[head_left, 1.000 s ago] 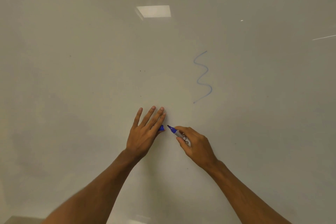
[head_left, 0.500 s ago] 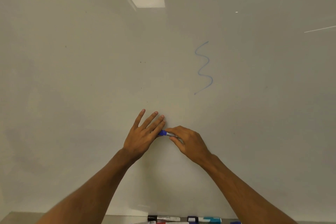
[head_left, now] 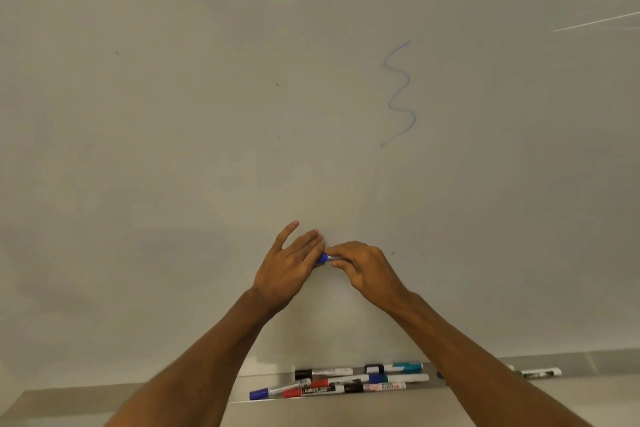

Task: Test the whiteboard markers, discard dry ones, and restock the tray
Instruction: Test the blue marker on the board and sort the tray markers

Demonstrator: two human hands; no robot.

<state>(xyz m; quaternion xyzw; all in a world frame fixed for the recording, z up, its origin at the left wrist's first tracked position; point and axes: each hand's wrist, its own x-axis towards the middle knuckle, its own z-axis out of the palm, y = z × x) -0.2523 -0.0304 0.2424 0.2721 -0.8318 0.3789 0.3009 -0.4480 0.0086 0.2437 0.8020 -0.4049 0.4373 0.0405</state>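
Observation:
A blue whiteboard marker (head_left: 326, 257) is held level in front of the whiteboard (head_left: 173, 149). My right hand (head_left: 363, 267) grips its barrel, most of which is hidden. My left hand (head_left: 289, 265) presses the blue cap onto its end, fingers partly spread. A faint blue squiggle (head_left: 400, 94) is drawn on the board up and to the right of my hands. Below, the metal tray (head_left: 485, 366) holds several markers (head_left: 332, 383) with black, red, blue and teal caps.
Another marker (head_left: 540, 373) lies further right on the ledge, past my right forearm. Ceiling lights reflect in the glossy board at the top. The ledge runs along the board's lower edge.
The cap and the marker, apart a second ago, have come together between my hands. The view has tilted down, bringing the tray of markers into sight.

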